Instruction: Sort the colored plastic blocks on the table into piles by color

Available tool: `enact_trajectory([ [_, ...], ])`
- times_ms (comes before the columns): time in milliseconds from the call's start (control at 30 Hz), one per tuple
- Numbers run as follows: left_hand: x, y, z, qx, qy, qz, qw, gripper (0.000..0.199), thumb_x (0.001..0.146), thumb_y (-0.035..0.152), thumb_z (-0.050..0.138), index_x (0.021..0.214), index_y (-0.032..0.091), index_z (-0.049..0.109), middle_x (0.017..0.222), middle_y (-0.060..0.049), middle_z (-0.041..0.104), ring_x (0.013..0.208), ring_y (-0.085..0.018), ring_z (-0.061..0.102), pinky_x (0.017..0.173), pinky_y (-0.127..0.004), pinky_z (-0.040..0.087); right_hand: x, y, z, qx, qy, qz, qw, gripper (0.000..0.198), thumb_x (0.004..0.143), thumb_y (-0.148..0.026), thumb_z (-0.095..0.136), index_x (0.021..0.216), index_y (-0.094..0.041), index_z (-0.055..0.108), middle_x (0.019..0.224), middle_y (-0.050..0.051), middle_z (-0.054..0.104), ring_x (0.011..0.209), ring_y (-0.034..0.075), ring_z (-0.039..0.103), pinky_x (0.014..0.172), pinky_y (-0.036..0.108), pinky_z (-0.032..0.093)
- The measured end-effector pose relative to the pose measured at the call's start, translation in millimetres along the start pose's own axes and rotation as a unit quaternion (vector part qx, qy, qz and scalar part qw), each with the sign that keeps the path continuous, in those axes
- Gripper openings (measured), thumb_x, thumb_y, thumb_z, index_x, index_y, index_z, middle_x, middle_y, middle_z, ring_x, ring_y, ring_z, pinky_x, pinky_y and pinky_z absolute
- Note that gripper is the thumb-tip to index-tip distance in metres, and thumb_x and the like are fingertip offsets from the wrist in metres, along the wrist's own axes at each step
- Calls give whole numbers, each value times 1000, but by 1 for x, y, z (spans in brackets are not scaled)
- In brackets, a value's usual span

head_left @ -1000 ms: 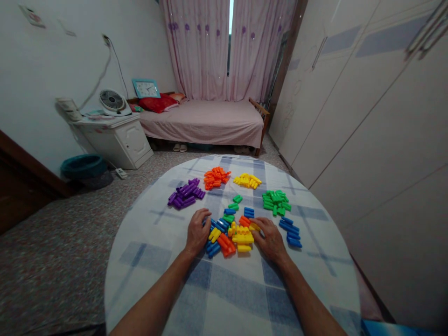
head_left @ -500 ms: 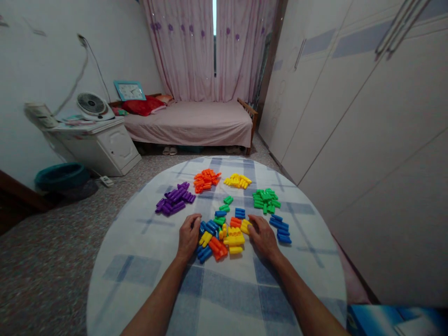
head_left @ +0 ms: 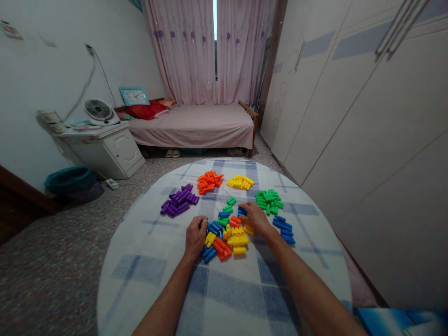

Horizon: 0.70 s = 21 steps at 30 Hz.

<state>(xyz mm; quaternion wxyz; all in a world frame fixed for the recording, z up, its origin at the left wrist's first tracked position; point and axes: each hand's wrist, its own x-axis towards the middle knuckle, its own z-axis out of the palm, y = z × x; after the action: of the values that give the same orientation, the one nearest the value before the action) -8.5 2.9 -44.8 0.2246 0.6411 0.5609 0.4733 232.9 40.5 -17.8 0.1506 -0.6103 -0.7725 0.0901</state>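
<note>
Blue blocks [head_left: 241, 212] partly under the right hand [head_left: 255, 217], pinch not discernible from where I stand — left hand [head_left: 196, 236] half-curled beside the mixed pile [head_left: 221, 248], grip likewise hidden — single-colour heaps [head_left: 209, 182] arced beyond on the checked surface [head_left: 147, 280], spaced apparently to keep colours apart.

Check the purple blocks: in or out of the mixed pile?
Out: the purple blocks lie in their own heap beyond the left hand.

No text is legible; marks on the blue-framed clock [head_left: 135, 96] are too small.

Yellow blocks [head_left: 238, 240], blue-and-white plaid tablecloth [head_left: 231, 298]
</note>
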Motion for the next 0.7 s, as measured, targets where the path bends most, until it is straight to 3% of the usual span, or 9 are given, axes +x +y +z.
enact_trajectory([
  [133,0,-1,0,6,-1,3,1000,27,88,34,41,87,17,62,89,-6,62,87,-18,58,81,-32,45,-8,-6,-13,-26,16,-13,999,37,78,-29,61,115,-24,61,106,7,61,94,20,56,78,28,40],
  [267,-1,-2,0,11,1,12,1000,27,88,35,41,86,18,62,88,-6,62,86,-18,58,81,-31,45,-39,0,-34,-70,131,-12,989,39,82,-32,58,120,-25,56,109,7,61,101,22,52,85,32,35],
  [333,-1,-2,0,13,0,16,1000,27,88,35,41,86,18,62,88,-6,62,86,-18,58,80,-31,45,-58,12,-40,-97,157,5,983,39,81,-32,57,119,-24,57,108,7,62,106,24,49,88,35,33],
  [533,0,-2,1,18,2,9,1000,25,87,33,42,86,18,62,89,-6,62,87,-18,58,81,-32,45,-98,42,-31,-135,113,19,984,32,81,-28,57,113,-23,60,110,6,64,118,26,43,94,40,30],
  [700,0,1,0,22,-2,7,1000,26,87,33,41,86,18,62,88,-6,62,87,-18,58,81,-31,45,-89,33,-28,-123,131,1,984,32,82,-28,56,112,-21,61,118,8,60,123,28,39,96,44,30],
])
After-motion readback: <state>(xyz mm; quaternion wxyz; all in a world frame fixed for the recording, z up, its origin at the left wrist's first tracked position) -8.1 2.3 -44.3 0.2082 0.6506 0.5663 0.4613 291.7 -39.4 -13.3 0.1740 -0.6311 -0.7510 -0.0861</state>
